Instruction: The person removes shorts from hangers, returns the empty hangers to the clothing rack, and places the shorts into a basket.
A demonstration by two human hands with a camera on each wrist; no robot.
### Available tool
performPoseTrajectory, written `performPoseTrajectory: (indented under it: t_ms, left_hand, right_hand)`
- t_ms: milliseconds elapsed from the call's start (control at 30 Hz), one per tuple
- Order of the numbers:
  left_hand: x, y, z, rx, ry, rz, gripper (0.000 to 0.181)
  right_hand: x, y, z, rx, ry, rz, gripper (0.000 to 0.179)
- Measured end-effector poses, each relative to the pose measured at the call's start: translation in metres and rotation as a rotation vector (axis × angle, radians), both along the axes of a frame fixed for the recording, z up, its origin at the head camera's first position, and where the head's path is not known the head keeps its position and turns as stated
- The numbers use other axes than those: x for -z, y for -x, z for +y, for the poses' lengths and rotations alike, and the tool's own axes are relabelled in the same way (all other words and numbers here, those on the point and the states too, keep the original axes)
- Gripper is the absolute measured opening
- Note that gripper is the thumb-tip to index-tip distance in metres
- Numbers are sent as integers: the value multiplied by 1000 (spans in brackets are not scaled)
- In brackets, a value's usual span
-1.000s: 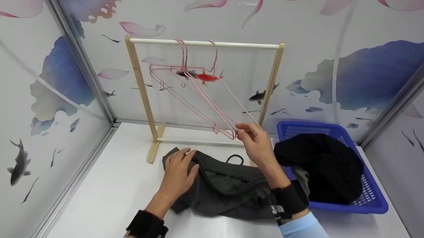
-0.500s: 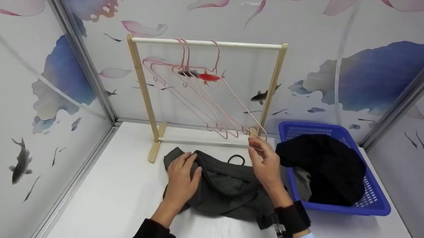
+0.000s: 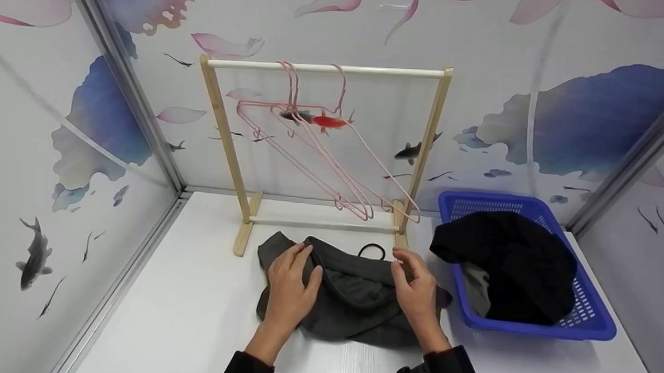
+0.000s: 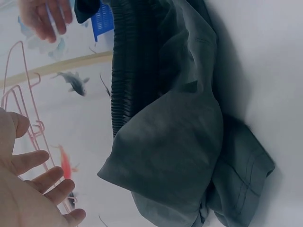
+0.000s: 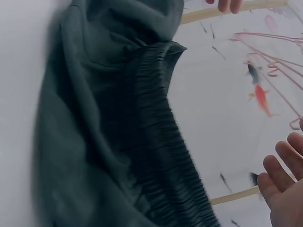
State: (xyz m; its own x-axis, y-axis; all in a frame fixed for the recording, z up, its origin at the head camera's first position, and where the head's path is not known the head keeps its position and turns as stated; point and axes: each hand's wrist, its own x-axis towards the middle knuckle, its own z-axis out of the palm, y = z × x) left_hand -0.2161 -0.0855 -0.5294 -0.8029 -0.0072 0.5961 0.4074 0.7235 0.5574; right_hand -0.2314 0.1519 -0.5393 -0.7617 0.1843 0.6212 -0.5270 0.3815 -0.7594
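Crumpled dark grey pants (image 3: 354,316) with a gathered waistband (image 5: 161,123) lie on the white table, waist opening upward. My left hand (image 3: 293,288) is over their left part, fingers loosely extended; the left wrist view shows nothing gripped in that hand (image 4: 28,184). Over the right part of the waistband is my right hand (image 3: 416,291), its fingers slightly bent and holding nothing. Pink wire hangers (image 3: 343,89) hang by their hooks from the rack (image 3: 247,65) beyond the pants, apart from both hands.
A blue plastic basket (image 3: 595,316) with a black garment (image 3: 508,267) and a grey cloth (image 3: 475,288) stands at the right. Behind the pants lies a thin black loop (image 3: 384,251). Printed wall panels enclose the back and sides.
My right hand has left the hangers' lower ends and come down toward me to the pants. The hangers swung and shifted apart slightly. My left hand moved a little to the right.
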Motion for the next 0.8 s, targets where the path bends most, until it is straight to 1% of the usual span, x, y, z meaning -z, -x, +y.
performPoseTrajectory:
  t_ms: [33, 167, 300, 467, 533, 700, 800]
  left_hand:
    - [1, 0, 1, -1, -8, 1, 40]
    - [4, -1, 4, -1, -30, 7, 39]
    - [6, -1, 6, -3, -43, 3, 39]
    - [7, -1, 7, -5, -42, -10, 40]
    - [7, -1, 7, -8, -40, -6, 39]
    - [9, -1, 6, -11, -36, 12, 39]
    - [10, -1, 4, -15, -32, 7, 39]
  right_hand:
    - [7, 1, 1, 2, 2, -4, 20]
    - [22, -6, -1, 26, 0, -25, 20]
    - [33, -11, -4, 32, -21, -84, 22]
    - [47, -15, -7, 18, -70, -171, 26]
    - [52, -14, -9, 14, -96, -180, 28]
    - [64, -14, -15, -26, -141, -176, 37]
    - [69, -15, -21, -48, -162, -209, 45]
